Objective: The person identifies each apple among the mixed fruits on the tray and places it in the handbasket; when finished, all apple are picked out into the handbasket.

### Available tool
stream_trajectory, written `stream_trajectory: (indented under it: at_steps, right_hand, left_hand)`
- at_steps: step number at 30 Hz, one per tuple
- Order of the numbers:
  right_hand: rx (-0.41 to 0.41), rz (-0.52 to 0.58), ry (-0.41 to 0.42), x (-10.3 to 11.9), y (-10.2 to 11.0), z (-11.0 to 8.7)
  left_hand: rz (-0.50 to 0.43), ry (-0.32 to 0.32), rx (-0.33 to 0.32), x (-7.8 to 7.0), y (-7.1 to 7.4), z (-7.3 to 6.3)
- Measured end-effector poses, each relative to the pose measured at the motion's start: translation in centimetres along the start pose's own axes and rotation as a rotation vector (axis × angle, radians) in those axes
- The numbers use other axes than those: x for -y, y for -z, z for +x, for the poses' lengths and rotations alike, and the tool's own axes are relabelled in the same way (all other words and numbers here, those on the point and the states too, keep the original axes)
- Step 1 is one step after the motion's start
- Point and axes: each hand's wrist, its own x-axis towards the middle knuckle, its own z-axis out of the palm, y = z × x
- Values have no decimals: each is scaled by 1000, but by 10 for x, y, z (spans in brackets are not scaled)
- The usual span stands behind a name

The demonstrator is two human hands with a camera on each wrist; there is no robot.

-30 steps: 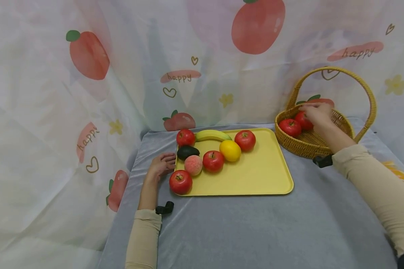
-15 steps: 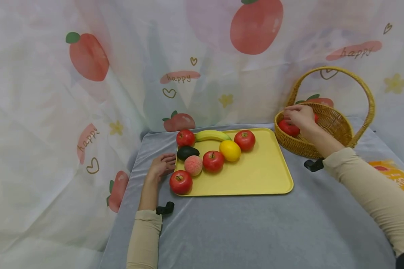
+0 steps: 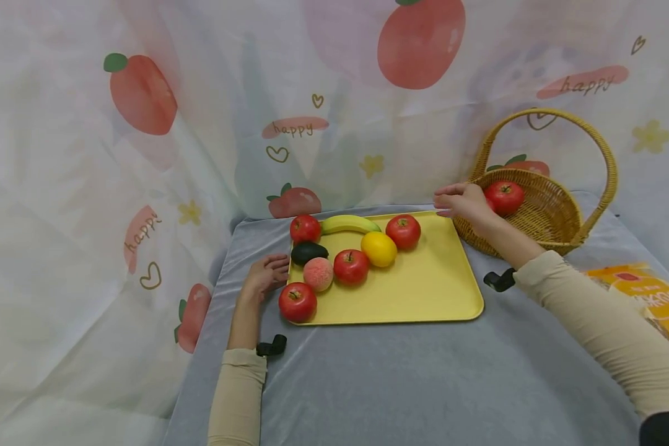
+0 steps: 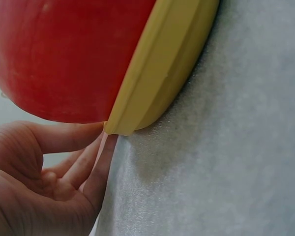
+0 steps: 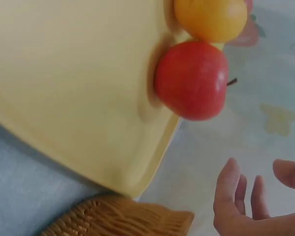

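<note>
My left hand (image 3: 267,274) is at the left edge of a yellow tray (image 3: 424,288); in the left wrist view its thumb and fingers pinch the rim, close beside a red apple. The tray bears several red apples, one at its front left corner (image 3: 298,302), a peach (image 3: 318,274), an avocado (image 3: 309,253), a banana (image 3: 349,224) and a lemon (image 3: 379,249). Over the far right corner hovers my right hand (image 3: 461,201), fingers spread and holding nothing. Right beside it stands a wicker basket (image 3: 560,214) with a red apple (image 3: 505,197) inside; another behind the hand is mostly hidden.
The basket's tall arched handle (image 3: 610,155) rises above it. An orange and white packet (image 3: 647,303) lies on the grey cloth (image 3: 390,378) at the right, near my right sleeve. A printed curtain (image 3: 223,93) hangs behind and to the left.
My right hand has moved left out of the basket to above the tray's far right corner, empty throughout. More of the packet shows now. The left hand and the fruit have stayed put.
</note>
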Motion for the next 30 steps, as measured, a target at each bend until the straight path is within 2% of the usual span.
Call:
stream_trajectory:
  at_steps: [7,15,23,30]
  right_hand:
    - [98,3,-72,-5,-23,0]
    - [188,18,-136,-18,-37,0]
    - [180,71,-185,-31,-47,6]
    - [165,104,-225,-34,-56,11]
  left_hand:
    - [-10,1,-1,2,-1,-2]
    - [4,-5,-9,3,-2,-4]
    - [-1,-7,-3,3,-1,-1]
    - [0,-5,-3,-1,0,0]
